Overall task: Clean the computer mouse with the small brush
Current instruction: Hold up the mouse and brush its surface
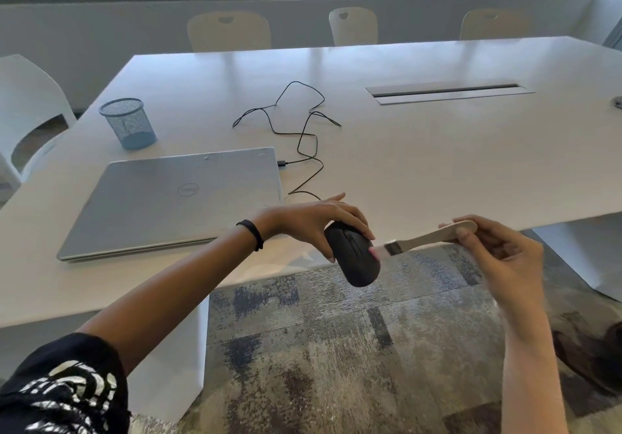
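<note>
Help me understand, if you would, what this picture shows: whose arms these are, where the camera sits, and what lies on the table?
There is no machine here. These are a person's two bare arms, seen by a single camera worn on their head, which looks forward and down. The left hand grips a black computer mouse and holds it in the air just past the table's near edge. The right hand pinches the wooden handle of a small brush, whose bristles point at the mouse's side. I cannot tell whether they touch it. On the white table lie a closed silver laptop, a blue mesh cup and a looping black cable.
</note>
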A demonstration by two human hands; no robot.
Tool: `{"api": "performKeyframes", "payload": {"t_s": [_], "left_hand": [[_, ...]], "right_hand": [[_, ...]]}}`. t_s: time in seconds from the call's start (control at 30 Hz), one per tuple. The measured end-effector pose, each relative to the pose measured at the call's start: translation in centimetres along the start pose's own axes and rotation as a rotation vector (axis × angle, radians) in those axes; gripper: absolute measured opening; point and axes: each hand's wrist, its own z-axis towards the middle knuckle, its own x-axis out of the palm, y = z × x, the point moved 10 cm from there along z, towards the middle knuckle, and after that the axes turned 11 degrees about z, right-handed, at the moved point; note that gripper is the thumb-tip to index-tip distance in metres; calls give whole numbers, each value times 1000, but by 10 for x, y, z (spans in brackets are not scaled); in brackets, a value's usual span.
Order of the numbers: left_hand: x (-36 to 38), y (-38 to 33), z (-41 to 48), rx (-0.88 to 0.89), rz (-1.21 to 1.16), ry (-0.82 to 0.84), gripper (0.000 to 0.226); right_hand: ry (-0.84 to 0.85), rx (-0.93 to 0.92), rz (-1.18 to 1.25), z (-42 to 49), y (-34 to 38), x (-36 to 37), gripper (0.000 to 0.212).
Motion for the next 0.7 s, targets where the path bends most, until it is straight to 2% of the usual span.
{"api": "performKeyframes", "payload": {"t_s": [0.1, 0.2, 0.4, 0.6, 0.7], "left_hand": [[1, -2, -1, 8, -5, -2, 59], [0, -5, -1, 13, 2, -10, 58], [0, -4, -1, 2, 16, -10, 59], [-1, -6, 0, 7, 16, -25, 58], [-2, -6, 0, 3, 18, -30, 59]], "right_hand": [[60, 8, -35, -2, -2, 4, 21], [-18, -1, 8, -1, -3, -5, 19], [169, 87, -18, -5, -11, 11, 21], [0, 2, 14, -3, -5, -1, 19], [22, -28, 13, -5, 0, 1, 20]]}}
